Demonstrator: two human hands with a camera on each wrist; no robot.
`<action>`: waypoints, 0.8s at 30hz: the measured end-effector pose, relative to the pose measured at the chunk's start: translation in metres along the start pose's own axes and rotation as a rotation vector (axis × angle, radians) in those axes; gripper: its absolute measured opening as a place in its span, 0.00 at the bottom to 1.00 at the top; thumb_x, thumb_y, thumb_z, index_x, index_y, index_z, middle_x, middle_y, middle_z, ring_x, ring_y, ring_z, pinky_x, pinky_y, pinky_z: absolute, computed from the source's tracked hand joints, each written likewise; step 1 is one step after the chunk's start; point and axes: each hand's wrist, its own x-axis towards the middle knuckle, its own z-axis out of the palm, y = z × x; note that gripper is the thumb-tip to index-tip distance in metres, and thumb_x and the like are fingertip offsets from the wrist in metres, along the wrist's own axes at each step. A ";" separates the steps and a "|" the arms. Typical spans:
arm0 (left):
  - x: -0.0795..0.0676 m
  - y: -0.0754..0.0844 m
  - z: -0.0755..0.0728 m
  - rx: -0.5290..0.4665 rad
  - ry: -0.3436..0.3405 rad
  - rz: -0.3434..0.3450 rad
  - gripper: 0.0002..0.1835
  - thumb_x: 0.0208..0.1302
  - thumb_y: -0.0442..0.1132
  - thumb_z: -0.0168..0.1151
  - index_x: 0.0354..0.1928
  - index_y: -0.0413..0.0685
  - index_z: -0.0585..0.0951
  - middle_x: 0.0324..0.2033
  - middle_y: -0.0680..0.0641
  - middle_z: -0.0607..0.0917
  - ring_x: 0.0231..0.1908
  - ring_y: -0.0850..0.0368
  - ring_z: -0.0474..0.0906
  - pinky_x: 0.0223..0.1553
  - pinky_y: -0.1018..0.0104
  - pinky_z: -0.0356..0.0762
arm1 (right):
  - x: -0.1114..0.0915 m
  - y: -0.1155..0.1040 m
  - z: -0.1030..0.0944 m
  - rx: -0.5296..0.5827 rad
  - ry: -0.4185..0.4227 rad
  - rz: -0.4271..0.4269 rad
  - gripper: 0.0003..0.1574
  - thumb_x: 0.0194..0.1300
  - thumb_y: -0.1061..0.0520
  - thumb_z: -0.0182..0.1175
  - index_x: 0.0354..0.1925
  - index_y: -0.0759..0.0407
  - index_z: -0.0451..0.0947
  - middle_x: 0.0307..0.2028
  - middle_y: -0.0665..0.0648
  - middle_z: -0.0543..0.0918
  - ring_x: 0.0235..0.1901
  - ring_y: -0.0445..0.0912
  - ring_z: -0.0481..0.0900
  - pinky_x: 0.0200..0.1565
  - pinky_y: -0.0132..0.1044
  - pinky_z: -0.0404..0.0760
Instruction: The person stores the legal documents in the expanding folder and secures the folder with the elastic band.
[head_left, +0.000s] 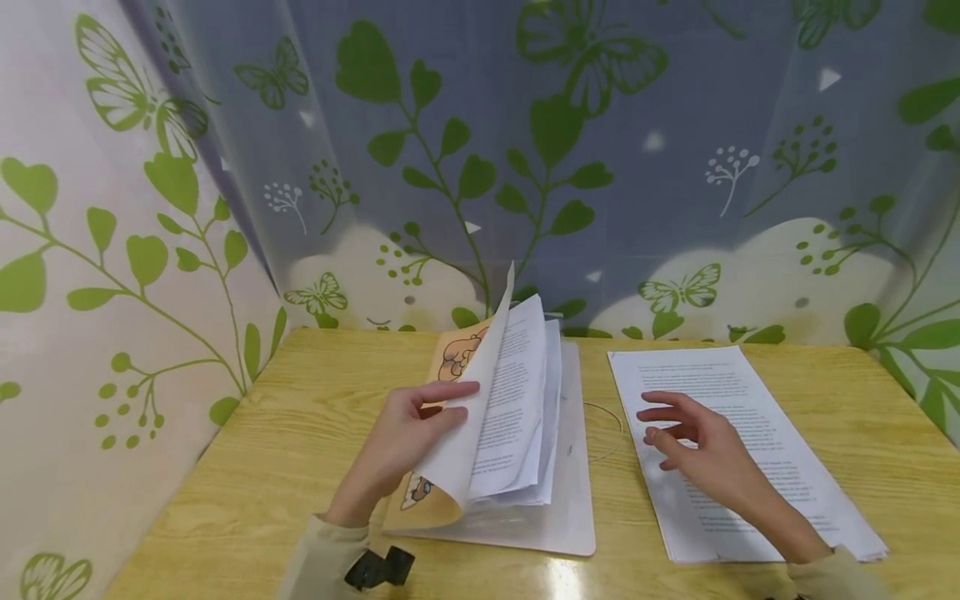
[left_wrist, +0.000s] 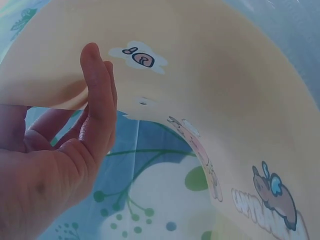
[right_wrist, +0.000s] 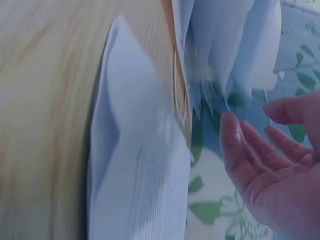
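My left hand [head_left: 408,442] pinches the bent front cover [head_left: 491,367] of a folder between thumb and fingers, holding it partly raised. In the left wrist view this cover [left_wrist: 200,55] arches over the hand and bears cartoon animals on its pale orange outside. Printed sheets [head_left: 513,408] stand fanned inside the folder, above its whitish back cover [head_left: 573,467]. To the right, my right hand [head_left: 701,442] hovers over a stack of printed paper [head_left: 757,467], its fingers loosely bent around nothing. The right wrist view shows that hand [right_wrist: 280,170] beside the stack's raised corner [right_wrist: 125,55].
A thin cord loop [head_left: 618,425] sticks out from the folder's right side onto the wooden table [head_left: 300,433]. Behind the table hangs a curtain [head_left: 465,125] with green leaves and butterflies; another patterned curtain [head_left: 112,275] closes the left side.
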 end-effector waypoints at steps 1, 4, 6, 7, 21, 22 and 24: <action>0.000 0.000 0.000 -0.004 -0.002 0.000 0.20 0.70 0.33 0.60 0.62 0.44 0.83 0.48 0.33 0.88 0.32 0.57 0.86 0.32 0.64 0.86 | -0.001 0.002 -0.004 -0.030 0.011 0.002 0.29 0.73 0.60 0.61 0.69 0.59 0.69 0.58 0.69 0.83 0.42 0.37 0.86 0.33 0.38 0.88; 0.000 -0.001 0.000 -0.018 -0.003 -0.001 0.20 0.70 0.33 0.60 0.62 0.43 0.82 0.50 0.32 0.87 0.32 0.57 0.86 0.32 0.65 0.86 | -0.006 0.010 -0.017 -0.118 0.044 0.012 0.29 0.73 0.59 0.61 0.69 0.58 0.69 0.57 0.69 0.83 0.42 0.33 0.85 0.34 0.37 0.88; 0.001 -0.001 0.001 -0.025 -0.001 -0.001 0.20 0.70 0.32 0.60 0.63 0.43 0.82 0.50 0.32 0.87 0.32 0.57 0.86 0.32 0.65 0.86 | -0.008 0.017 -0.025 -0.172 0.063 0.009 0.29 0.73 0.59 0.60 0.69 0.59 0.69 0.57 0.68 0.84 0.41 0.31 0.84 0.33 0.35 0.87; 0.001 -0.001 0.001 -0.029 0.001 -0.002 0.20 0.70 0.32 0.60 0.63 0.43 0.82 0.50 0.32 0.87 0.32 0.57 0.86 0.31 0.65 0.86 | -0.010 0.020 -0.029 -0.202 0.075 0.002 0.29 0.73 0.58 0.61 0.69 0.59 0.70 0.56 0.68 0.84 0.41 0.30 0.83 0.33 0.35 0.86; 0.002 -0.004 0.005 -0.073 0.017 -0.013 0.21 0.70 0.31 0.59 0.63 0.44 0.82 0.49 0.31 0.87 0.32 0.56 0.87 0.31 0.64 0.87 | -0.028 0.063 -0.071 -0.481 0.162 0.055 0.28 0.70 0.57 0.64 0.64 0.66 0.72 0.51 0.74 0.85 0.44 0.65 0.87 0.33 0.26 0.77; 0.003 -0.004 0.005 -0.075 0.016 -0.013 0.21 0.70 0.31 0.59 0.63 0.44 0.82 0.49 0.31 0.87 0.32 0.56 0.87 0.31 0.64 0.87 | -0.028 0.065 -0.073 -0.485 0.156 0.067 0.29 0.70 0.57 0.63 0.64 0.67 0.72 0.52 0.75 0.84 0.45 0.67 0.86 0.34 0.28 0.78; 0.003 -0.003 0.005 -0.076 0.016 -0.013 0.21 0.70 0.31 0.59 0.63 0.44 0.82 0.49 0.31 0.87 0.32 0.56 0.87 0.31 0.64 0.87 | -0.030 0.068 -0.078 -0.505 0.149 0.085 0.30 0.71 0.56 0.63 0.65 0.68 0.71 0.53 0.77 0.82 0.47 0.69 0.84 0.36 0.37 0.83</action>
